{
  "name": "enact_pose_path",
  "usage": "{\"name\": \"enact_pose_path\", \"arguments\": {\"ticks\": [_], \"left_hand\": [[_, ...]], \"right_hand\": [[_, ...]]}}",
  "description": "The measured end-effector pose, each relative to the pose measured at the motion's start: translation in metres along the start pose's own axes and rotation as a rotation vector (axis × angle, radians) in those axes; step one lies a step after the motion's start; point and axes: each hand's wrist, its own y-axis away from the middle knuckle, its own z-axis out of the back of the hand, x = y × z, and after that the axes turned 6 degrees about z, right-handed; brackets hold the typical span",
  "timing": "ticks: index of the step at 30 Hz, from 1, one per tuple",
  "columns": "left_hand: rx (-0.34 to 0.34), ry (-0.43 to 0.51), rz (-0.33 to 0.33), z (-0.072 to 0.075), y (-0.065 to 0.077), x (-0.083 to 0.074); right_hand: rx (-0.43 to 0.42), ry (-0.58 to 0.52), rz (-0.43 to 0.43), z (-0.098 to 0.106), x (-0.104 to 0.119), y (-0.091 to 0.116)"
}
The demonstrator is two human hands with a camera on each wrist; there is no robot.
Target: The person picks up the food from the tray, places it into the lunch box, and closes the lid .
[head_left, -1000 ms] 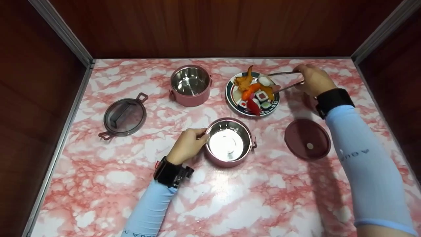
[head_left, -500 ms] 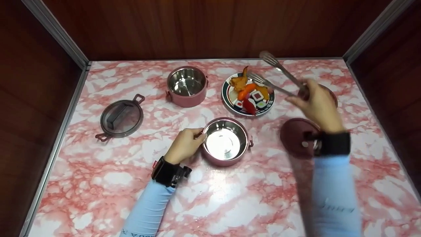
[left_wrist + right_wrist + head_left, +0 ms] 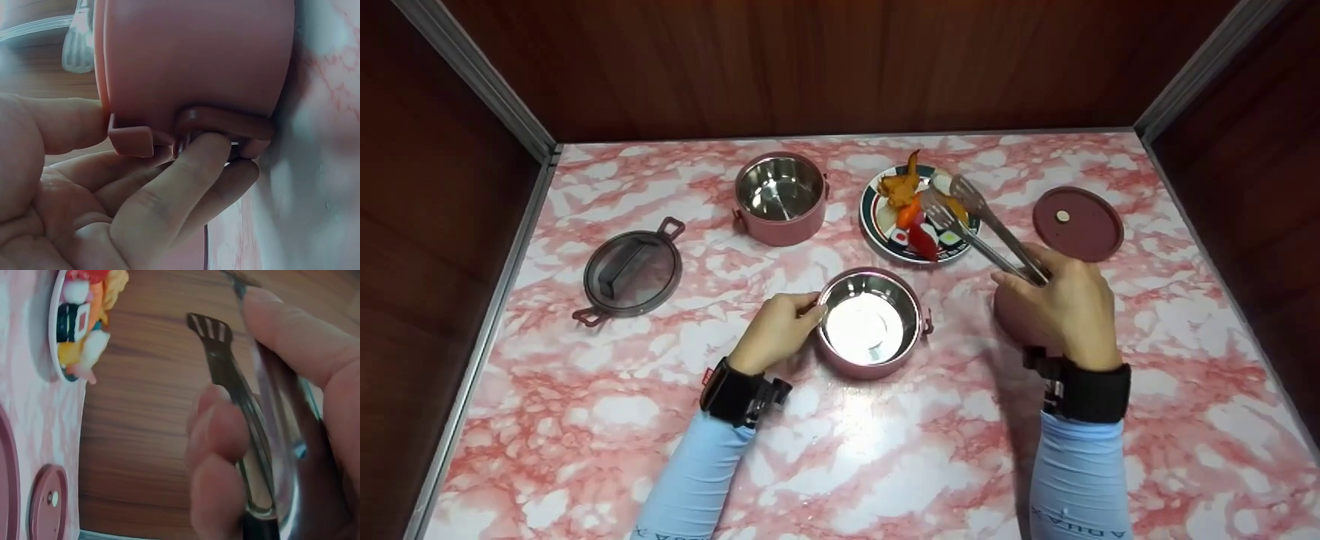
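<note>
My left hand (image 3: 776, 334) holds the near pink pot (image 3: 870, 367) at its left side. In the left wrist view, fingers hook the pot's brown handle (image 3: 225, 121) while the thumb lies near the rim. The pot's steel inside shows bare. My right hand (image 3: 1069, 307) grips metal tongs (image 3: 986, 251), whose slotted tips stand apart with nothing between them. From the head camera, those tips overlap the right part of a patterned plate (image 3: 872, 232). On the plate lie toy foods: a fried piece (image 3: 898, 189), an orange piece (image 3: 909, 215), a red piece (image 3: 922, 241) and sushi rolls.
A second pink pot (image 3: 784, 231) stands at the back. A clear lid with handles (image 3: 631, 274) lies at the left. Two dark-pink round lids are on the right, the far one (image 3: 1084, 225) in full view, the near one (image 3: 1012, 311) partly under my right hand. Wooden walls surround the marbled table.
My right hand has drawn the tongs back from the food and swung toward me, the tips now pointing up and left over the plate. My left hand stays on the pot.
</note>
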Motion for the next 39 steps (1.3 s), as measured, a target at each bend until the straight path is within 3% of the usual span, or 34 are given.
{"name": "enact_pose_path", "arguments": {"ticks": [8, 18, 30, 39], "left_hand": [[-0.005, 0.001, 0.008, 0.003, 0.002, 0.0], [-0.012, -0.017, 0.017, 0.002, 0.001, 0.0], [-0.02, 0.005, -0.002, -0.001, 0.0, 0.0], [-0.01, 0.026, -0.005, -0.005, -0.001, -0.001]], "right_hand": [[0.062, 0.046, -0.077, -0.007, -0.006, 0.002], [0.118, 0.104, -0.049, -0.021, -0.011, -0.001], [0.131, 0.129, -0.04, -0.026, -0.014, -0.002], [0.086, 0.128, -0.021, -0.027, -0.014, -0.001]]}}
